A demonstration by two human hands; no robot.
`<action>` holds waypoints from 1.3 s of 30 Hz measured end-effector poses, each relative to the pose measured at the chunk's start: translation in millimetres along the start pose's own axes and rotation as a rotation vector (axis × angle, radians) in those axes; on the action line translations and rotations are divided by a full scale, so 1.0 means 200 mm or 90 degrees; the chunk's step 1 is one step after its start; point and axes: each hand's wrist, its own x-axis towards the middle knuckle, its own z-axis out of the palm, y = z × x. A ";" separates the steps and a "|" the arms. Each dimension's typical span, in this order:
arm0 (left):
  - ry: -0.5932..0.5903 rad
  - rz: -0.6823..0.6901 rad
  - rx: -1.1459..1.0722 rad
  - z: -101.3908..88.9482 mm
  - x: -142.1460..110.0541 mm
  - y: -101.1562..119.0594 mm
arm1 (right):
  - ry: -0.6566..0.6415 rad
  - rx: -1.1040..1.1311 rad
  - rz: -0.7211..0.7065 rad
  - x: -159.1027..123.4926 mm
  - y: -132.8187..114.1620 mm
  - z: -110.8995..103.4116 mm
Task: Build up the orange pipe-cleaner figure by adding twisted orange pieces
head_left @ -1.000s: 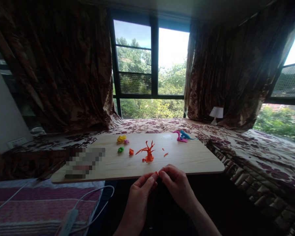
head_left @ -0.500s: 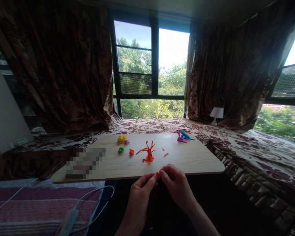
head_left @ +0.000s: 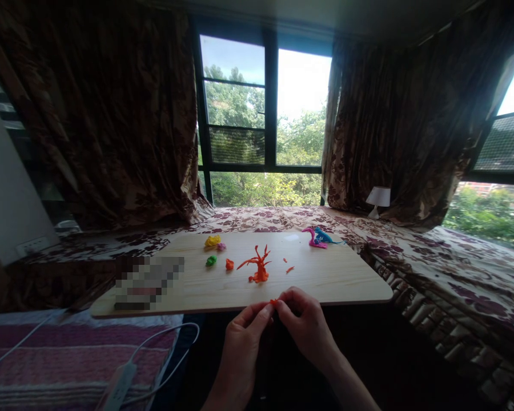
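A small piece of orange modelling clay (head_left: 274, 301) is pinched between the fingertips of both hands at the table's near edge. My left hand (head_left: 247, 334) grips it from the left, thumb on top; my right hand (head_left: 303, 317) closes on it from the right. Most of the piece is hidden by the fingers. Just beyond stands an orange clay tree (head_left: 260, 271) with a wide base and several thin, bare branches. A thin orange clay sliver (head_left: 290, 269) and a smaller orange bit (head_left: 285, 260) lie to its right. An orange clay lump (head_left: 229, 264) sits to its left.
On the wooden table (head_left: 325, 279) are green clay (head_left: 211, 261), yellow clay (head_left: 212, 240) and pink clay (head_left: 221, 247). Magenta (head_left: 317, 242) and blue (head_left: 323, 235) clay figures stand at the back right. A blurred-out object (head_left: 149, 282) lies left. A power strip (head_left: 119, 385) rests lower left.
The right hand's fingers have shifted slightly left, closer to the left fingertips, and less of the orange clay shows between them. The things on the table stay put.
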 end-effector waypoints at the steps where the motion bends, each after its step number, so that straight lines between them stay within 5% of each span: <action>1: 0.006 -0.002 -0.002 0.00 0.00 0.00 | -0.003 0.001 -0.005 0.01 0.00 0.00; 5: 0.072 0.053 0.044 -0.07 0.05 0.03 | -0.037 -0.021 -0.077 0.09 -0.01 -0.01; 8: 0.150 0.159 0.132 -0.17 0.13 0.08 | -0.062 -0.163 -0.190 0.23 -0.02 0.01; 16: 0.294 0.275 0.261 -0.37 0.44 0.21 | -0.154 -0.400 -0.324 0.55 0.00 0.22; 39: 0.234 0.316 0.373 -0.30 0.54 0.22 | -0.159 -0.481 -0.341 0.61 0.06 0.30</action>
